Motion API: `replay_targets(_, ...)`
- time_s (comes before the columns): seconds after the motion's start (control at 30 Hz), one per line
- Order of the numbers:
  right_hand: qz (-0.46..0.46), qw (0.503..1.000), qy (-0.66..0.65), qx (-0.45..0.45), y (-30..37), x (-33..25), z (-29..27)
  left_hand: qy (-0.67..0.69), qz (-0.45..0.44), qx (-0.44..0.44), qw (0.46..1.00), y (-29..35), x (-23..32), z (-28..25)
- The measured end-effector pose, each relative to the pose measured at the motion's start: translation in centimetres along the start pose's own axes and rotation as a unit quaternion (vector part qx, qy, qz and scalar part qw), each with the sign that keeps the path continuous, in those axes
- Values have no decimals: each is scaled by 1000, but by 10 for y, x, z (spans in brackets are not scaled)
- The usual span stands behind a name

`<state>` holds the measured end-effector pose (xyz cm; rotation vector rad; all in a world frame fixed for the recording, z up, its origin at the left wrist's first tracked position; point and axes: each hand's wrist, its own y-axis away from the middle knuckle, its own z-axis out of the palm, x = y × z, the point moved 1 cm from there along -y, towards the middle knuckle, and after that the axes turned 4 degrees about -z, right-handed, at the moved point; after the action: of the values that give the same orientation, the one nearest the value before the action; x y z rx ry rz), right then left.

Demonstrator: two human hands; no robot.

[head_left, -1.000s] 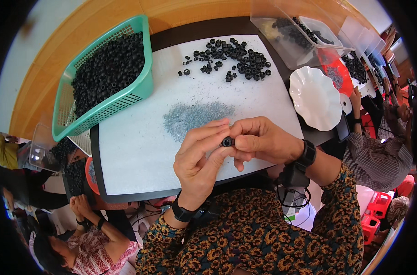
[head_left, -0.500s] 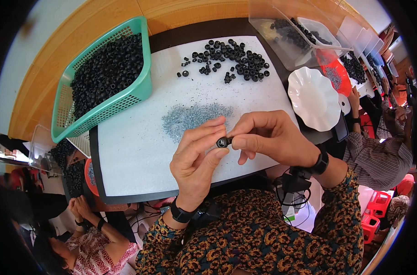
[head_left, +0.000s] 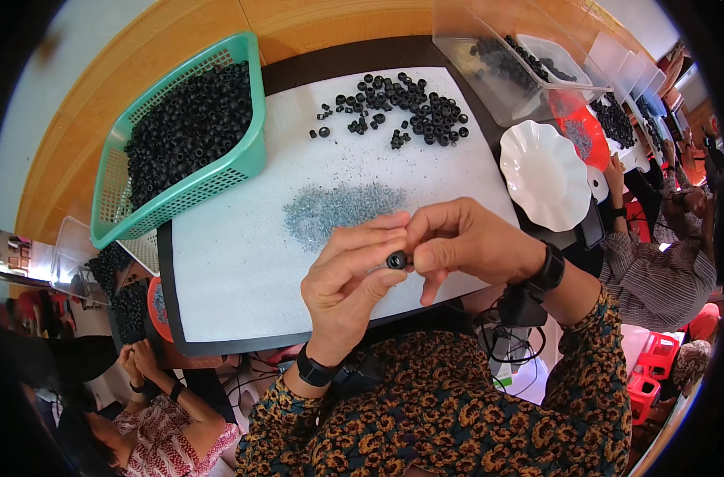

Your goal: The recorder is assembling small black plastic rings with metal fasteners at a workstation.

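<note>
A black round bead (head_left: pixel 396 260) with a hole in its face is pinched between the thumb and fingers of my left hand (head_left: pixel 347 274). My right hand (head_left: pixel 473 242) is closed in a pinch right beside the bead, its fingertips meeting those of the left. What it grips, if anything, is too small and hidden to make out. Both hands are over the near part of a white mat (head_left: pixel 234 278). Just beyond them lies a spread of tiny clear-blue glittering pieces (head_left: pixel 338 208). Farther back, loose black beads (head_left: pixel 433 115) form a scattered group.
A green basket (head_left: pixel 258 135) full of black beads stands at left. On the right are a white scalloped plate (head_left: pixel 545 175), a clear plastic bin (head_left: pixel 489 87) and a phone (head_left: pixel 591 222). Other people sit at both sides; one person's clasped hands (head_left: pixel 143 362) show lower left.
Both hands have shifted slightly right and nearer with the bead. The bead's holed face has turned, and my right fingers have drawn closer against my left fingertips.
</note>
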<state>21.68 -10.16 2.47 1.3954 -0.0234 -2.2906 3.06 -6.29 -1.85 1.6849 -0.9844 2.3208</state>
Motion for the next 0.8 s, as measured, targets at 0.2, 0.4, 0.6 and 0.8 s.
replay_targets(0.2, 16, 998, -41, -53, 4, 16, -6, -26, 31, -36, 999, 2, 6, 2)
replay_targets(0.4, 1, 999, -25, -25, 1, 17, 0, -41, 17, -55, 997, 3, 8, 1)
replay_targets(0.6, 22, 998, 56, -35, 0, -1, -4, -119, -2, -24, 993, 3, 12, 3)
replay_targets(0.8, -243, 963, -79, 82, -15, -71, -67, -77, -100, 42, 991, 9, 15, -6)
